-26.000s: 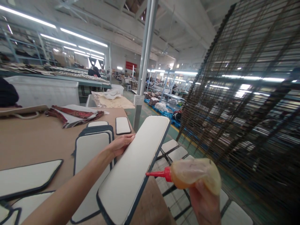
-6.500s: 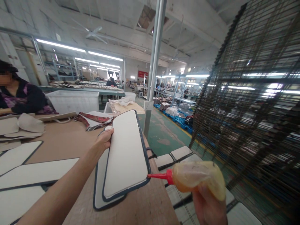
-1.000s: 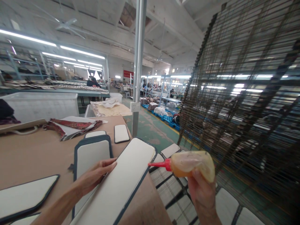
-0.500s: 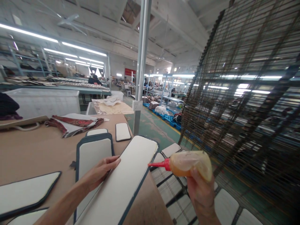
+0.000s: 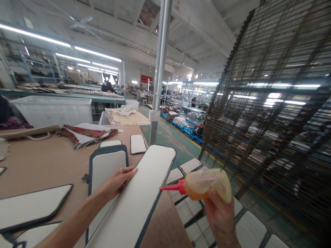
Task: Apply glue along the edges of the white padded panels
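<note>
My left hand point(image 5: 121, 181) grips the left edge of a long white panel point(image 5: 139, 193) with dark edging and rounded corners, thumb on its face. The panel is tilted up over the table. In my right hand point(image 5: 219, 213) is a squeeze bottle point(image 5: 207, 184) of amber liquid, held on its side with fingers wrapped round it. Its red nozzle point(image 5: 170, 187) points left, and the tip is at the panel's right edge. A shiny line runs along that edge near the upper corner. Under the held panel lies another dark-edged panel point(image 5: 108, 168).
More white panels point(image 5: 33, 206) lie on the brown table point(image 5: 77, 168), with patterned fabric pieces point(image 5: 86, 132) farther back. A metal post point(image 5: 158, 82) rises at the table's far corner. To the right are a wire rack point(image 5: 258, 103) and several panels on a low grid point(image 5: 191, 206).
The nozzle tip has slid down along the panel's right edge, toward me. My left hand keeps its hold on the panel. The whole view has shifted slightly.
</note>
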{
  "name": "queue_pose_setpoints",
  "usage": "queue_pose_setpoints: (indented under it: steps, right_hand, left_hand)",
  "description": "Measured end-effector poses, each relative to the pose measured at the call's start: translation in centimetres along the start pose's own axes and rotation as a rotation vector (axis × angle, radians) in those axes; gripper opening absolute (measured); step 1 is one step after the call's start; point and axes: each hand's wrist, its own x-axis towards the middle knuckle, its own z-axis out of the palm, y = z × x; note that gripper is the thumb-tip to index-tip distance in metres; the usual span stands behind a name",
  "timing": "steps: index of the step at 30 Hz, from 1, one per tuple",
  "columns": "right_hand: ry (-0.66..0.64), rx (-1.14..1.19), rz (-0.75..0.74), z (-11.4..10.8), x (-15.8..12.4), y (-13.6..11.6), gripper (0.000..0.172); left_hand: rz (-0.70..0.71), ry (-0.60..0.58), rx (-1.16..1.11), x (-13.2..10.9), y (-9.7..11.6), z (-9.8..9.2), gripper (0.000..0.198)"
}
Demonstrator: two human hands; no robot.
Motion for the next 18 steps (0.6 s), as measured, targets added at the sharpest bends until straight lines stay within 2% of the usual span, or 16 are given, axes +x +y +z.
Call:
queue_pose_setpoints:
  steps: [5,8,14,18]
  right_hand:
    - [-0.007,0.018,0.037,0.1,-0.3,-0.2,0.046]
    - [-0.021,0.023,0.048,0.1,-0.5,-0.4,0.043]
    - [-0.050,0.024,0.065,0.2,-0.9,-0.8,0.040]
    - [-0.038,0.012,0.059,0.4,-1.2,-1.1,0.040]
  left_hand:
    - [0.003,0.044,-0.029,0.0,0.7,0.8,0.050]
    - [0.016,0.056,-0.040,0.3,0.9,1.0,0.046]
    - [0.034,0.076,-0.036,0.9,1.5,1.1,0.051]
    - [0.037,0.087,-0.038,1.2,2.1,1.2,0.043]
